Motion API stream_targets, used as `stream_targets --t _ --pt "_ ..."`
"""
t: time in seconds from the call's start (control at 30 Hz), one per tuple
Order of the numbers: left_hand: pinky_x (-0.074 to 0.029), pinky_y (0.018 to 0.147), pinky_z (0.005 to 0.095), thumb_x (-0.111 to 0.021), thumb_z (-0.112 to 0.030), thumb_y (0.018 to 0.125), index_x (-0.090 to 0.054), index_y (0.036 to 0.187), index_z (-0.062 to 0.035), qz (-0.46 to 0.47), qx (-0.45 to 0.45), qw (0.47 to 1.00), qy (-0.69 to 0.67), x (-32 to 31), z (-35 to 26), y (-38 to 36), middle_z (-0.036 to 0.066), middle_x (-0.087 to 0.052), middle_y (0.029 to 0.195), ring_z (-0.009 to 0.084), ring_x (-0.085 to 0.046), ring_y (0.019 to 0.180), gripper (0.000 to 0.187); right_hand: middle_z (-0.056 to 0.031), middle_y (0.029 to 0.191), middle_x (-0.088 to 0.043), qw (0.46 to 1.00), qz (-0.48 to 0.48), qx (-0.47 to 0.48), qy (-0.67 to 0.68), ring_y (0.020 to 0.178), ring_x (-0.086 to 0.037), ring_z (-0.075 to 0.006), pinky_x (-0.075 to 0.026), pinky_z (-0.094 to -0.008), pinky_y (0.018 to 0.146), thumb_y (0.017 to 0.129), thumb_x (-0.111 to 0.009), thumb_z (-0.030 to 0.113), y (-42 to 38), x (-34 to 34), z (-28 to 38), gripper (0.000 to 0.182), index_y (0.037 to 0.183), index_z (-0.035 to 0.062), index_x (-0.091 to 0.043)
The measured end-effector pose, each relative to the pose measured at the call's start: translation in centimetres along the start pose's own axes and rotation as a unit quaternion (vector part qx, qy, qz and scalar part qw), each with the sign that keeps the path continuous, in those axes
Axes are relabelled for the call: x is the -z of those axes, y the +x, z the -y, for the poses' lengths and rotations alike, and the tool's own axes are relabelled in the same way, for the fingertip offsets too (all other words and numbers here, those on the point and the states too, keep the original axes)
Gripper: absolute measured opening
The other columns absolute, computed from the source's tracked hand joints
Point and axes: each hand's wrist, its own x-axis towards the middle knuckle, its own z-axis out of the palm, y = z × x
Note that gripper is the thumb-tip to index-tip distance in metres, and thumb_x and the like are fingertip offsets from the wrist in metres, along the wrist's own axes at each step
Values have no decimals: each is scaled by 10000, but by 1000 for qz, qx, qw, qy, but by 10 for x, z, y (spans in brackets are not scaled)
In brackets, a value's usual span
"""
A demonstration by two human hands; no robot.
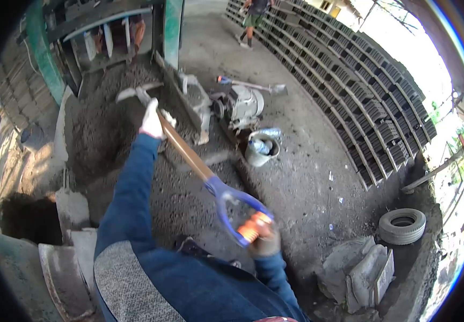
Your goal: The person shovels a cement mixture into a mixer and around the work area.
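A shovel with a wooden shaft [186, 153] slants across my front, its blue D-shaped handle [221, 188] toward me. My left hand [151, 121], in a white glove, is closed around the lower shaft close to the metal blade [133, 93]. The blade lies over dark, loose, grainy material [100, 121] in a trough at the foot of a green-framed machine [173, 32]. My right hand [265, 242] is closed at the handle's orange grip [254, 226], slightly blurred.
A motor [247, 106], a bucket [257, 156] holding plastic bottles and a second shovel [258, 86] stand or lie ahead. Racks of dark blocks [344, 88] line the right, with a person [254, 20] beside them. Nearer are a tire [402, 232] and crumpled sacks [355, 268].
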Motion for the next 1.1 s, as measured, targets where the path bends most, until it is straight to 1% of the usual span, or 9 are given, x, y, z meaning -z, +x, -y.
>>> stream_targets --t 0.23,0.3,0.33,0.43,0.77,0.93,0.97,1.03,1.1 --pt "-477 903 492 -686 -592 882 -564 795 -121 138 83 973 -164 -73 79 -186 44 -552 704 248 -580 696 494 -61 822 -637 872 -151 258 -387 695 -647 -172 -535 -315 616 781 -787 273 -84 77 208 420 1056 22 -593" --pt "-479 899 527 -679 -569 897 -574 814 -117 177 105 955 -214 -78 102 -207 63 -569 730 265 -593 764 472 -72 918 -627 642 -206 422 -606 860 -627 -182 -503 -325 773 891 -691 312 -84 114 254 370 1064 -6 -614" --pt "-479 917 536 -690 -550 895 -586 825 -103 189 121 945 -237 -82 116 -217 79 -585 741 271 -607 788 464 -94 951 -637 704 -211 459 -499 879 -633 -210 -507 -338 794 915 -683 412 -82 124 271 453 1060 -15 -637" --pt "-480 953 551 -688 -525 903 -643 810 -61 237 189 899 -316 -88 143 -250 127 -652 839 306 -635 899 475 -160 883 -665 444 -144 651 -599 748 -655 -269 -554 -358 686 951 -511 703 -69 89 347 770 951 -55 -644" --pt "-473 911 563 -446 -774 910 -629 1228 -17 427 73 873 -224 -57 122 -285 216 -639 1230 361 -632 1040 842 -145 982 -704 371 -35 827 -420 848 -690 -262 -580 -420 767 933 -644 436 14 -170 439 487 1189 24 -599" --pt "-464 894 536 -482 -797 872 -642 993 -82 300 -10 896 -328 -27 11 -236 187 -629 1177 357 -577 1118 743 -104 998 -713 420 18 814 -402 876 -685 -242 -569 -419 792 881 -759 348 63 -264 382 491 1256 98 -562" --pt "-465 903 559 -528 -753 873 -657 985 -86 278 -37 905 -319 -6 -6 -198 211 -610 1207 377 -563 1139 688 -87 965 -706 315 -6 826 -467 844 -673 -199 -555 -355 779 870 -780 312 86 -249 371 441 1175 41 -614" --pt "-486 899 579 -572 -627 905 -666 994 -57 253 -74 914 -308 27 -40 -135 228 -599 1205 382 -567 1131 585 -52 944 -702 289 35 792 -537 822 -660 -152 -542 -302 765 840 -816 218 99 -264 313 348 1066 -6 -677" --pt "-496 879 566 -583 -586 912 -664 990 -38 179 -36 925 -334 54 -66 -86 188 -650 1053 365 -618 1013 560 -29 947 -700 370 83 737 -559 828 -659 -149 -540 -307 758 816 -833 144 96 -290 226 274 1013 23 -686"
